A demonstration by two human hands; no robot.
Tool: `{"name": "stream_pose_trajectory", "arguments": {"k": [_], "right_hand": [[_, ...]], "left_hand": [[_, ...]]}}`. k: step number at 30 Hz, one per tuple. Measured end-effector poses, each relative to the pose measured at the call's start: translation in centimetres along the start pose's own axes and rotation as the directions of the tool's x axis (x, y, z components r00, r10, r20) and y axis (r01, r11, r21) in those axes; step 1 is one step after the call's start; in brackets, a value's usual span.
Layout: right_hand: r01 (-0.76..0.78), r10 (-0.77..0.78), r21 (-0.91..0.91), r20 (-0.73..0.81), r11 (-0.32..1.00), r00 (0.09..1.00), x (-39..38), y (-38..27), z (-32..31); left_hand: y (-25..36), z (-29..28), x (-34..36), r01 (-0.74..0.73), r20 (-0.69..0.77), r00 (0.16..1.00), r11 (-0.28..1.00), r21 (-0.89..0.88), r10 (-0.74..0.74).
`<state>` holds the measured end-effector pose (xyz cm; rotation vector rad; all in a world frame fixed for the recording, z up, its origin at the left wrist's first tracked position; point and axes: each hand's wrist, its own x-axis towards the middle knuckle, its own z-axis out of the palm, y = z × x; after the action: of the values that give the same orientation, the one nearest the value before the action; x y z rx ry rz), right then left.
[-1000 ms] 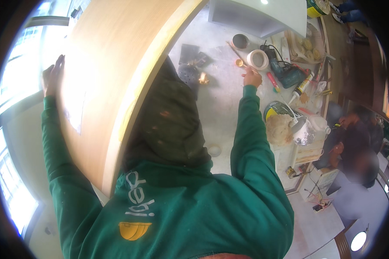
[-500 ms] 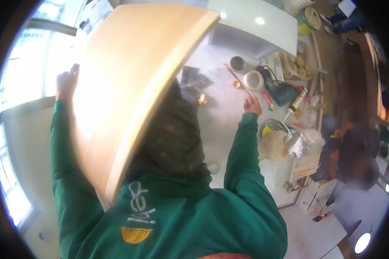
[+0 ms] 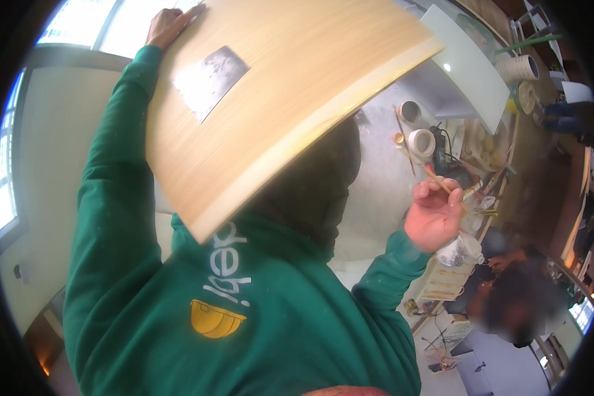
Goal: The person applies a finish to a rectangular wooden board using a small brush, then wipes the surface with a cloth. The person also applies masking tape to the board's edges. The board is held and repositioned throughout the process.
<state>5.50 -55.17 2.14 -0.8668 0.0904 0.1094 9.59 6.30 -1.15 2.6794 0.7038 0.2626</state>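
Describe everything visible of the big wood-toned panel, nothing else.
The wood-toned panel is broad, flat, light tan and finely grained, with a paler, yellowish edge facing lower right. A grey, shiny-looking four-sided patch sits on its face. It lies aslant, partly cut off by the picture's upper border. The left hand is against its left edge; its lower corner overlaps the green sweatshirt, though contact there is unclear.

Left grip (image 3: 170, 28) touches a board (image 3: 290, 72); right grip (image 3: 437, 214) holds a stick (image 3: 436, 178).

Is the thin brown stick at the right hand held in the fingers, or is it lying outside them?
Held: the thin brown stick passes between bent fingers of the right hand, one end pointing out beyond them.
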Motion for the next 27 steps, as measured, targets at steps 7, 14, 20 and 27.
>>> {"name": "stream_pose_trajectory", "arguments": {"k": [7, 14, 20, 27], "right_hand": [[0.189, -0.130, -0.397, 0.169, 0.898, 0.977, -4.0, 0.4, 5.4], [0.192, -0.135, -0.501, 0.148, 0.844, 0.980, -3.6, 1.5, 6.5], [0.230, -0.157, -0.546, 0.177, 0.806, 0.972, -2.6, 2.0, 6.5], [0.256, -0.173, -0.570, 0.197, 0.781, 0.965, -2.1, 1.3, 6.5]], "left_hand": [[5.7, -1.7, -2.2, 0.303, 0.140, 0.947, 0.949, -0.091, -0.289], [5.5, -1.7, -2.7, 0.321, 0.126, 0.944, 0.937, -0.140, -0.304], [5.8, -2.0, -3.2, 0.323, 0.118, 0.944, 0.934, -0.155, -0.307], [5.8, -2.2, -3.4, 0.322, 0.101, 0.945, 0.935, -0.149, -0.310]]}}
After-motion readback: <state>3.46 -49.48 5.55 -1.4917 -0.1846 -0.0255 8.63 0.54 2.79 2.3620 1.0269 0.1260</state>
